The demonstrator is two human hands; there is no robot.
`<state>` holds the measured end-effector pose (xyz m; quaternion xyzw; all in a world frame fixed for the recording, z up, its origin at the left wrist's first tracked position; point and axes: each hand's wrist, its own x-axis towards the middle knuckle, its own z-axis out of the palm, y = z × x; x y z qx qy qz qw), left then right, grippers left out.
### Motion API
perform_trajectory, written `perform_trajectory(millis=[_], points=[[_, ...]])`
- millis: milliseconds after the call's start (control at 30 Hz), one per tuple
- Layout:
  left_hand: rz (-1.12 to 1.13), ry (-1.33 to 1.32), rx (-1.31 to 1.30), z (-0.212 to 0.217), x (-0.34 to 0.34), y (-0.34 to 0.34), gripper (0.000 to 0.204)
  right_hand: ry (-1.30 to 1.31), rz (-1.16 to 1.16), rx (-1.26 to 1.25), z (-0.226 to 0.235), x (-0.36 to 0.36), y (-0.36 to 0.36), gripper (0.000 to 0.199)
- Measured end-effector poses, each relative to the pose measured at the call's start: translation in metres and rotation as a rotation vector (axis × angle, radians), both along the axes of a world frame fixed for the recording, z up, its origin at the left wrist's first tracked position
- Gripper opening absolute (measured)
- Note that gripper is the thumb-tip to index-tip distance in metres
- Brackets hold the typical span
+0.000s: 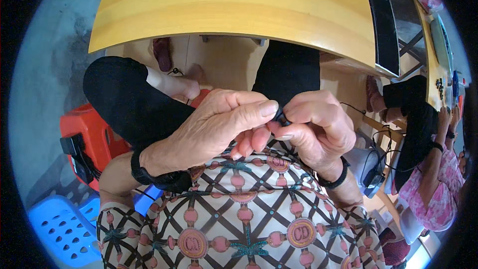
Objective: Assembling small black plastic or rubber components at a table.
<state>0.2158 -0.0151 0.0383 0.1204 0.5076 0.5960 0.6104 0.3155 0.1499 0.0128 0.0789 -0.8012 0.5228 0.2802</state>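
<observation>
Close in front of my chest, a small black piece (pixel 283 118) sits between my fingertips; its kind is too hidden to tell. My left hand (pixel 219 122) comes in from the left, its thumb tip pressed against the piece and its other fingers curled beneath. From the other side my right hand (pixel 321 124) pinches the same piece between thumb and forefinger. Both hands are closed and nearly touch at the tips. A black band circles each of my wrists.
A yellow table (pixel 234 7) lies ahead of my knees, with a dark flat panel (pixel 383 30) at its right edge. To the left stand a red stool (pixel 82 124) and a blue perforated plastic seat (pixel 62 231). At right, another person in pink (pixel 433 189) works at a second table.
</observation>
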Motion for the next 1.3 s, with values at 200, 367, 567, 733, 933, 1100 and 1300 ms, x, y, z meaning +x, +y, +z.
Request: perform_trajectory(millis=[200,367,567,733,933,1100,1300], points=[[0.06,-0.041,0.015,-0.006,0.001,-0.001,0.041,-0.031,-0.073,0.042,0.004,-0.004,-0.003,0.023],[0.082,-0.047,0.027,-0.009,0.001,-0.003,0.046,-0.051,-0.118,0.028,0.002,-0.004,-0.008,0.023],[0.097,-0.068,0.026,-0.012,0.0,-0.007,0.045,-0.101,-0.126,0.119,0.001,-0.003,-0.009,0.023],[0.122,-0.042,0.049,-0.018,0.001,-0.009,0.042,-0.183,-0.091,0.002,0.003,-0.005,-0.01,0.019],[0.141,0.052,0.047,-0.017,-0.002,-0.012,0.043,-0.384,-0.073,-0.199,0.005,-0.004,-0.015,0.014],[0.129,0.12,0.012,-0.016,-0.002,-0.012,0.043,-0.542,-0.042,-0.385,0.01,-0.006,-0.018,0.014],[0.12,0.152,-0.03,-0.02,-0.002,-0.013,0.043,-0.548,-0.019,-0.504,0.006,-0.008,-0.023,0.014]])
